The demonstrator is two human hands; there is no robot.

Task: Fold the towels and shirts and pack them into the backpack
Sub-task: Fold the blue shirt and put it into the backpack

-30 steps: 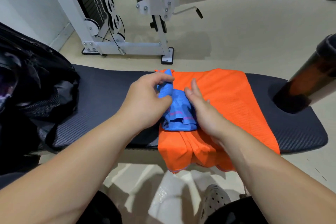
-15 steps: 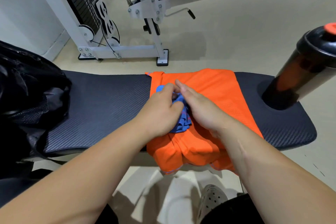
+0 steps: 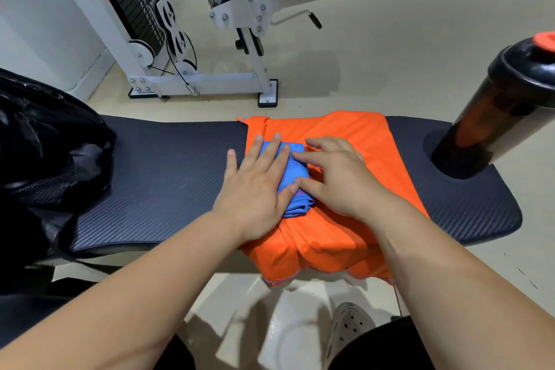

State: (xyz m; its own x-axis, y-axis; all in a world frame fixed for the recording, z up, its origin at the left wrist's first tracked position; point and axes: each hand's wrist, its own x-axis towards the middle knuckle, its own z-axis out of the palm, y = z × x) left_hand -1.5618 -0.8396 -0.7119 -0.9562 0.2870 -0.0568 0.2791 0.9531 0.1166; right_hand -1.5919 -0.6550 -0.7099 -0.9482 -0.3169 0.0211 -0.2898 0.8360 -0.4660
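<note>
Left hand (image 3: pixel 255 186) and right hand (image 3: pixel 336 180), fingers extended, pressing on a folded blue towel (image 3: pixel 298 206).
Towel lies on the left part of the orange shirt (image 3: pixel 354 132); the bench (image 3: pixel 168 165) lies under the shirt, the black backpack (image 3: pixel 45 159) well to its left.

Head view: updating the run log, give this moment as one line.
step: press folded blue cloth | left hand: flat on cloth | right hand: touching cloth | beneath: orange shirt on bench

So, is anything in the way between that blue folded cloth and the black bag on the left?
Nothing visible. Only bare bench pad lies between the blue cloth and the backpack. The bottle stands at the opposite end.
</note>
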